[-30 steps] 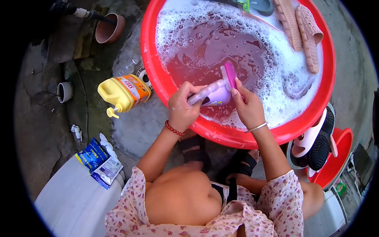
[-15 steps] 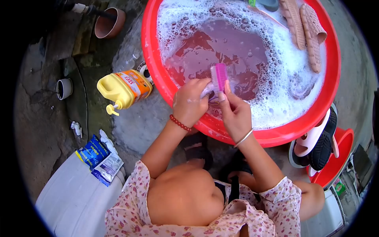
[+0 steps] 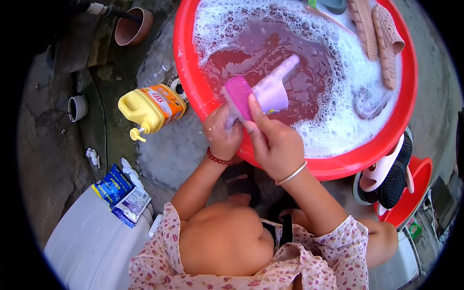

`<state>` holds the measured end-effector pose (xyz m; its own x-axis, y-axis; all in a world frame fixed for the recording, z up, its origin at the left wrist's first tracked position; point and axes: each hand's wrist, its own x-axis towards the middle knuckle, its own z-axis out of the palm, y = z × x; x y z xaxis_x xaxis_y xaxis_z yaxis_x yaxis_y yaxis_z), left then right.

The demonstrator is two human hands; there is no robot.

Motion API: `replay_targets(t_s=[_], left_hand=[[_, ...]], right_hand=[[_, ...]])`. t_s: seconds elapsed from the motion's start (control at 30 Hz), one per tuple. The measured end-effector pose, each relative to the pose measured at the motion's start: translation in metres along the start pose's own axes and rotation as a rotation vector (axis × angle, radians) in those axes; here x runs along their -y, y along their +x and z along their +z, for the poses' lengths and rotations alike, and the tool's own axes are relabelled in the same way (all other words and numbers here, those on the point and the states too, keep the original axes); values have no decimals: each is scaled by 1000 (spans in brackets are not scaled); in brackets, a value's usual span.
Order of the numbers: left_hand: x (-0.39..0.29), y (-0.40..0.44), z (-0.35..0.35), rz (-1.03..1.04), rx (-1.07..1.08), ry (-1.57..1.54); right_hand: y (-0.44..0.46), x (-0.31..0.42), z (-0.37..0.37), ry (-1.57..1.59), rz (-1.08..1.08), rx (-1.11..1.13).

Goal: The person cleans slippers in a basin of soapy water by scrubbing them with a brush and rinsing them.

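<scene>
My left hand, wet with suds, is closed around the near end of a lilac slipper above the red basin. The slipper's far end points up and right over the brownish soapy water. My right hand grips a magenta scrubbing brush between thumb and fingers. Its pale bristles face left, close to the left hand; whether they touch the slipper is hidden.
Tan slippers lie on the foam at the basin's upper right. A yellow pump bottle stands left of the basin. Blue packets rest on a pale surface. More footwear leans beside a smaller red basin.
The lilac slipper has come into fuller view, extending up and right. The brush has moved left and turned toward my left hand, which has shifted slightly down and left.
</scene>
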<state>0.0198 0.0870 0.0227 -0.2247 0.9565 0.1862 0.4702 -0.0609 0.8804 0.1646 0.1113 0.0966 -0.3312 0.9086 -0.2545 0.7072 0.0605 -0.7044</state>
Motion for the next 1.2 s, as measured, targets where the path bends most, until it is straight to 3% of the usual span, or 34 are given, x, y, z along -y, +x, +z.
replay_targets(t_s=[0.13, 0.2, 0.23, 0.27, 0.33, 0.4, 0.5, 0.57, 0.6, 0.67, 0.8, 0.93, 1.0, 1.03, 1.13, 1.2], left_hand=[[-4, 3, 4, 122, 32, 113], [-4, 5, 5, 109, 8, 126], [-5, -1, 1, 0, 32, 149], [-4, -1, -1, -3, 33, 135], [-3, -1, -5, -7, 34, 111], [-6, 1, 1, 34, 9, 59], [-2, 0, 2, 97, 75, 86], [2, -2, 3, 45, 15, -42], [4, -2, 2, 22, -18, -102], [3, 1, -1, 12, -1, -91], [-7, 1, -1, 45, 45, 30], [-4, 1, 1, -5, 13, 47], [-4, 1, -5, -22, 22, -4], [3, -1, 0, 51, -75, 91], [-4, 2, -1, 71, 73, 68], [-1, 4, 2, 109, 55, 69]], right_hand=[[26, -41, -17, 46, 304, -30], [10, -18, -5, -52, 110, -46], [-1, 3, 1, -74, 20, -34], [-9, 18, 1, -96, 1, 71], [-1, 3, 2, -76, -48, -55], [21, -29, -14, -29, 143, -28], [20, -41, -10, -55, 184, -71], [-1, 3, 2, -68, -18, -52], [-10, 19, 2, -88, -34, 51], [-4, 9, 0, -110, -69, -2], [32, -46, -22, -61, 266, -46], [-2, 5, 3, -86, -45, -26], [2, -2, 3, -92, -58, -50], [5, -8, 1, -93, -62, -62], [34, -60, -19, -77, 229, -22], [24, -55, -13, -106, 216, -42]])
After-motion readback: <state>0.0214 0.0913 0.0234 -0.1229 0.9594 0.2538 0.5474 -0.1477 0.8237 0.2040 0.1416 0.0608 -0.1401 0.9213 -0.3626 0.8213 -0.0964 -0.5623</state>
